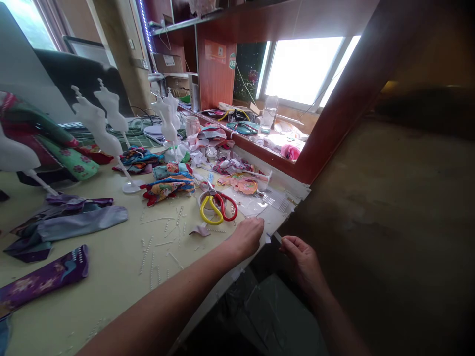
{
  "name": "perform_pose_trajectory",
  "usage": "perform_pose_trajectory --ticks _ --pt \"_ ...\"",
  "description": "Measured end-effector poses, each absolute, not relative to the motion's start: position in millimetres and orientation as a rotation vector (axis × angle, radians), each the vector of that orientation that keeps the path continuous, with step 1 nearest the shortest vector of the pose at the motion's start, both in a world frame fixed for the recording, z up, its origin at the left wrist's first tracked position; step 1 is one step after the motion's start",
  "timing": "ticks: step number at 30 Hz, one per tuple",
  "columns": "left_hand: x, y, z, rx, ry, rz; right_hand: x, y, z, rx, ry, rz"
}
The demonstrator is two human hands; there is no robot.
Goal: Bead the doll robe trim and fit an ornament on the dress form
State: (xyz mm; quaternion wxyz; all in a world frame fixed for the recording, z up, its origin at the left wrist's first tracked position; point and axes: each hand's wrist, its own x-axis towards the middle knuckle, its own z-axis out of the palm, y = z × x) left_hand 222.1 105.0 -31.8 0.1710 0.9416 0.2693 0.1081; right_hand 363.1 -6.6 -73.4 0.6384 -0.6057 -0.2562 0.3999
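My left hand (249, 236) is closed in a fist at the table's right edge, and whatever its fingers hold is hidden. Just past the edge, my right hand (302, 259) pinches a small pale strip (277, 237) between thumb and fingertips. A white scrap (267, 239) hangs on the edge between the two hands. Scissors (212, 210) with one yellow and one red handle lie beyond my left hand, over a roll of tape (203, 199). Short strings of pearl beads (151, 264) are scattered on the table to the left of my forearm.
White miniature dress forms (95, 123) stand at the left and back of the table (111, 277). Small fabric garments (168, 188) and scraps are heaped along the back. A purple sewn piece (48, 282) lies at left. A red-brown shelf frame (319, 148) rises at right.
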Motion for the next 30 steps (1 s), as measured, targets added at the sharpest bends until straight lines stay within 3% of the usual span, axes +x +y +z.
perform_pose_trajectory --ticks 19,30 --pt "178 105 -24 2.129 0.816 0.562 357 -13 -60 -1.320 -0.581 0.957" --pt "139 104 1 1.739 0.732 0.622 286 10 -19 -0.964 -0.583 1.656"
